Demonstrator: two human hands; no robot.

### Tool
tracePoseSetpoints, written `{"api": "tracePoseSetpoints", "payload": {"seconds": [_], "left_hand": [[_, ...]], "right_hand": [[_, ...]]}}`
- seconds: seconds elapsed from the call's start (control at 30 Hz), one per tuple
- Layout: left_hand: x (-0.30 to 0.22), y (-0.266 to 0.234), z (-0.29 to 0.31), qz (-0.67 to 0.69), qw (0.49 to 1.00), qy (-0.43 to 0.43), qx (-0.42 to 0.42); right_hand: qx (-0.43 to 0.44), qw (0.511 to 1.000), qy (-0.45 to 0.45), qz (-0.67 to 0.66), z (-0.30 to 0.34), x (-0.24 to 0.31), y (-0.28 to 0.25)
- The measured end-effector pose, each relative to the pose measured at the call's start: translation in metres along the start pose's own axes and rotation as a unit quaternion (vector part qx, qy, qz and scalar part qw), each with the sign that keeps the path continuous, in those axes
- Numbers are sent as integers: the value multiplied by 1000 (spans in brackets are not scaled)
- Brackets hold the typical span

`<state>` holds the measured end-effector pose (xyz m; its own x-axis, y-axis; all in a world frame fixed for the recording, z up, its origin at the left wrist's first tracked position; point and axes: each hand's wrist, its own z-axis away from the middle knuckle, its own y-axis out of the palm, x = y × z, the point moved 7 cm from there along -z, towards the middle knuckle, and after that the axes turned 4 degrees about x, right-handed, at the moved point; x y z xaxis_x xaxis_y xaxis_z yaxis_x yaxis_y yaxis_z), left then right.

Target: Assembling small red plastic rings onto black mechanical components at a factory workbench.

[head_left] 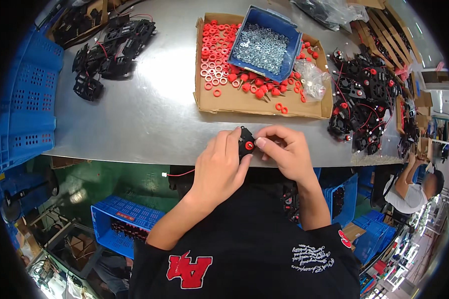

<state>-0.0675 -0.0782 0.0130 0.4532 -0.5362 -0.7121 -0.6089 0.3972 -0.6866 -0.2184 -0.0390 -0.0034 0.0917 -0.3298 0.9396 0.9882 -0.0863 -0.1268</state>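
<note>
My left hand (218,163) grips a small black plastic housing (244,136) above the table's front edge. A red ring (249,145) sits on the face of that housing, with something small and shiny at its centre. Thumb and forefinger of my right hand (290,153) are pinched together right beside the ring. Anything between those fingertips is too small to make out. From under my left hand a red wire with a white connector (164,174) hangs out to the left. The fingers hide part of the housing.
Beyond my hands lies a cardboard tray (264,110) of red rings and red knobs. A blue bin (244,64) of small metal nuts rests in it. Black wired assemblies (114,52) lie left, more assemblies (361,99) right. Blue crates (30,94) edge the table; a person (409,187) works at far right.
</note>
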Motion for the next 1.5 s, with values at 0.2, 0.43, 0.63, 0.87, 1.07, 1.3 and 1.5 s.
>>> {"api": "tracePoseSetpoints", "payload": {"seconds": [0.2,0.43,0.63,0.87,1.07,1.3,1.5], "left_hand": [[2,1,1,4,1000,0,2],[1,1,0,1,1000,-6,10],[1,-1,-2,6,1000,-3,9],[1,1,-1,-17,1000,5,13],[-2,1,1,1,1000,4,-10],[-2,1,3,-17,1000,12,-4],[-3,2,-1,-21,1000,10,10]], "right_hand": [[14,998,-24,55,-1,2,7],[3,999,33,21,-4,-5,5],[11,998,38,40,-7,6,4],[-195,843,-307,396,-47,90,-40],[-142,664,-254,689,-126,90,-29],[-86,707,-208,670,-144,79,-27],[-167,697,-303,628,-136,87,-37]]}}
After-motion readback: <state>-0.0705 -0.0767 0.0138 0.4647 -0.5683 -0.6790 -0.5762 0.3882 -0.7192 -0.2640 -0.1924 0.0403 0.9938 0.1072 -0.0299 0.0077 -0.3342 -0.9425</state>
